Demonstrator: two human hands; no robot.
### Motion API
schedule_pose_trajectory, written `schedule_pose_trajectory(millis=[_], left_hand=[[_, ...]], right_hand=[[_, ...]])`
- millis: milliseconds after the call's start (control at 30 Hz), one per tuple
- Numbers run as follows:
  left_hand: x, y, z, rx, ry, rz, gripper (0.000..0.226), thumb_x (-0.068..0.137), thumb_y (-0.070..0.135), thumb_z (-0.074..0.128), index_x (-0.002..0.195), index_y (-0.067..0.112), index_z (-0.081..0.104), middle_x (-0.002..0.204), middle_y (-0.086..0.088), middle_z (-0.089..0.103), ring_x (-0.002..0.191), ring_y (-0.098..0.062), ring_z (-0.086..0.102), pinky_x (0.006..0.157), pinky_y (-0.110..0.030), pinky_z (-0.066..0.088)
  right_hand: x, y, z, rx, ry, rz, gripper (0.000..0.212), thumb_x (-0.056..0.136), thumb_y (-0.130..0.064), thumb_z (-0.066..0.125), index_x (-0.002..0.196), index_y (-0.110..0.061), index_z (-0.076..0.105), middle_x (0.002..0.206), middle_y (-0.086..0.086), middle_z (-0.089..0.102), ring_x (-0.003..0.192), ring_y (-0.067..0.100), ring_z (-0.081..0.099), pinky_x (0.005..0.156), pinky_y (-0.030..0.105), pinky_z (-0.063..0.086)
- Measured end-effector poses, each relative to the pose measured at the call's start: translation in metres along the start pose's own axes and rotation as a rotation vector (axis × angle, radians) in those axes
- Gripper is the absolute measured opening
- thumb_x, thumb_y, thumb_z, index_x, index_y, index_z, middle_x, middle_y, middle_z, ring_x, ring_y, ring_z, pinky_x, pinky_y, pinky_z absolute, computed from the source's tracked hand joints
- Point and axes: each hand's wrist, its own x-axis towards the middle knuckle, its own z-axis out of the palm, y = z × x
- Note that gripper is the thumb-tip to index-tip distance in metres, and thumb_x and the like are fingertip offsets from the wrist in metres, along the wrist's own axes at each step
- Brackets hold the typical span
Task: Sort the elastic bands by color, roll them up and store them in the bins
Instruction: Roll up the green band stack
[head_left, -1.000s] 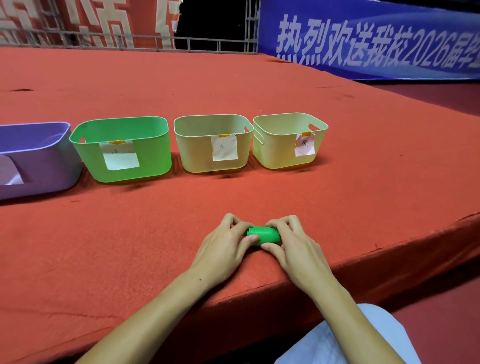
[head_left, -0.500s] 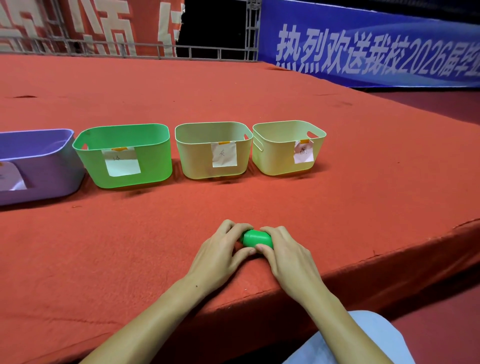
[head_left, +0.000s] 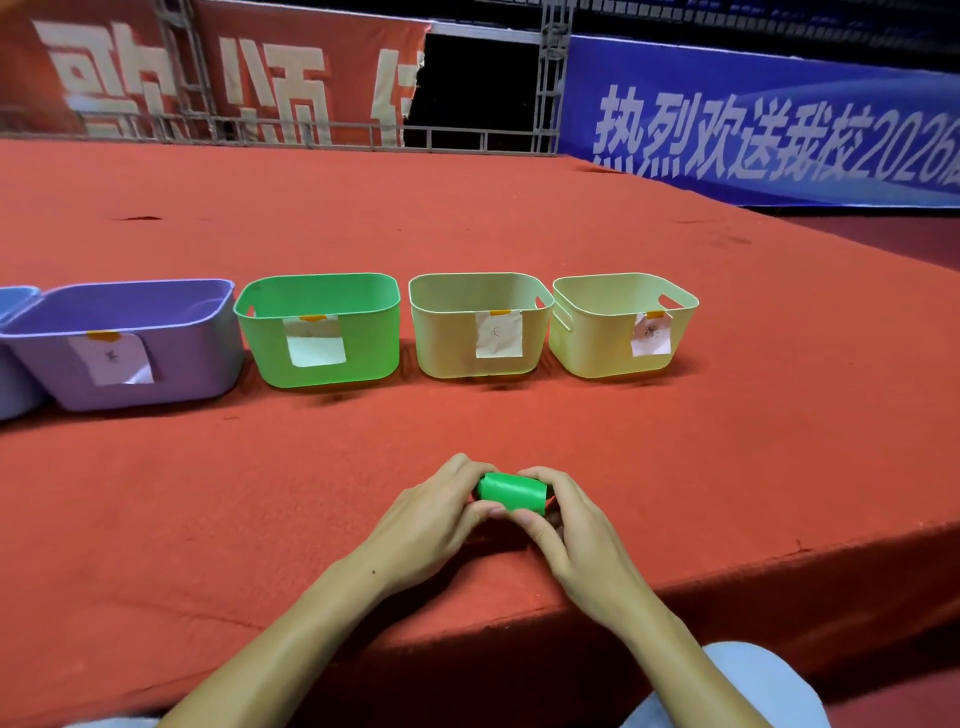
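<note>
Both hands, left hand (head_left: 431, 512) and right hand (head_left: 574, 530), pinch the rolled green band (head_left: 511, 491) in a narrow grip above the counter (head_left: 208, 493), rolling seemingly done; next, drop it into the green bin (head_left: 317, 332).

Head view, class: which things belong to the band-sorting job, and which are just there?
Job:
- green roll, held by left hand and right hand
- green bin
- purple bin
- two beige bins
- paper labels

Just there:
- red carpet
- blue banner
- red banner
- metal rail
</note>
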Motion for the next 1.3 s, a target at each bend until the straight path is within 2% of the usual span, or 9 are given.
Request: schedule_pose_trajectory(millis=[200, 400, 533, 633, 833, 900, 1000, 1133, 1300], left_hand=[[-0.021, -0.014, -0.027, 0.019, 0.041, -0.011, 0.035, 0.106, 0.061, 0.042, 0.13, 0.038, 0.053, 0.108, 0.02, 0.051, 0.096, -0.003, 0.057, 0.085, -0.038, 0.053], [-0.045, -0.033, -0.064, 0.017, 0.129, -0.018, 0.036, 0.104, 0.06, 0.054, 0.134, 0.04, 0.055, 0.11, 0.028, 0.046, 0.09, 0.003, 0.054, 0.076, -0.016, 0.041], [-0.052, -0.047, -0.087, -0.018, 0.191, -0.016, 0.04, 0.1, 0.064, 0.058, 0.131, 0.04, 0.059, 0.123, 0.025, 0.053, 0.097, -0.005, 0.062, 0.086, -0.032, 0.054], [-0.053, -0.058, -0.101, -0.031, 0.268, -0.04, 0.041, 0.097, 0.064, 0.063, 0.13, 0.039, 0.062, 0.116, 0.026, 0.062, 0.091, -0.004, 0.062, 0.08, -0.041, 0.056], [-0.038, -0.082, -0.133, 0.022, 0.448, -0.083, 0.047, 0.092, 0.063, 0.064, 0.131, 0.037, 0.065, 0.106, 0.026, 0.066, 0.077, -0.003, 0.058, 0.071, -0.04, 0.056], [-0.032, -0.091, -0.144, 0.041, 0.486, -0.089, 0.051, 0.091, 0.062, 0.065, 0.133, 0.033, 0.067, 0.098, 0.024, 0.064, 0.074, -0.001, 0.056, 0.069, -0.039, 0.055], [-0.018, -0.101, -0.162, 0.051, 0.527, -0.103, 0.052, 0.09, 0.058, 0.068, 0.135, 0.032, 0.067, 0.1, 0.022, 0.065, 0.076, 0.004, 0.057, 0.072, -0.037, 0.056], [0.009, -0.116, -0.186, 0.056, 0.539, -0.115, 0.047, 0.088, 0.052, 0.072, 0.131, 0.034, 0.067, 0.098, 0.023, 0.068, 0.074, -0.007, 0.064, 0.071, -0.036, 0.057], [0.058, -0.149, -0.216, 0.013, 0.542, -0.148, 0.043, 0.084, 0.025, 0.088, 0.123, 0.017, 0.072, 0.097, -0.003, 0.076, 0.071, -0.007, 0.066, 0.073, -0.035, 0.056]], right_hand=[[0.011, -0.017, 0.028, 0.058, -0.01, -0.06, 0.031, 0.103, -0.046, 0.053, 0.133, -0.041, 0.051, 0.121, -0.024, 0.063, 0.111, 0.006, 0.064, 0.095, 0.038, 0.052], [0.029, -0.044, 0.054, 0.151, -0.039, -0.114, 0.033, 0.104, -0.04, 0.058, 0.137, -0.037, 0.052, 0.125, -0.019, 0.064, 0.113, 0.011, 0.064, 0.098, 0.035, 0.051], [0.047, -0.064, 0.063, 0.194, -0.081, -0.145, 0.034, 0.104, -0.037, 0.065, 0.136, -0.037, 0.053, 0.127, -0.017, 0.065, 0.117, 0.013, 0.064, 0.1, 0.033, 0.05], [0.069, -0.078, 0.067, 0.216, -0.089, -0.172, 0.036, 0.1, -0.03, 0.072, 0.132, -0.034, 0.057, 0.123, -0.013, 0.069, 0.107, 0.016, 0.068, 0.092, 0.034, 0.054], [0.13, -0.103, 0.074, 0.211, -0.098, -0.234, 0.04, 0.094, -0.022, 0.076, 0.129, -0.039, 0.064, 0.12, -0.007, 0.061, 0.086, 0.014, 0.067, 0.077, 0.021, 0.054], [0.149, -0.111, 0.078, 0.196, -0.077, -0.255, 0.042, 0.092, -0.02, 0.078, 0.13, -0.033, 0.064, 0.119, -0.007, 0.061, 0.084, 0.012, 0.066, 0.075, 0.018, 0.053], [0.178, -0.12, 0.085, 0.221, -0.01, -0.254, 0.042, 0.088, -0.016, 0.082, 0.124, -0.022, 0.061, 0.111, -0.003, 0.069, 0.082, 0.012, 0.066, 0.073, 0.021, 0.054], [0.222, -0.126, 0.092, 0.201, 0.04, -0.212, 0.038, 0.085, -0.02, 0.084, 0.116, -0.021, 0.063, 0.102, -0.007, 0.07, 0.075, 0.005, 0.067, 0.076, 0.022, 0.056], [0.285, -0.132, 0.1, 0.111, 0.079, -0.201, 0.037, 0.08, -0.025, 0.085, 0.112, -0.023, 0.066, 0.104, -0.008, 0.073, 0.082, 0.006, 0.073, 0.082, 0.037, 0.062]])
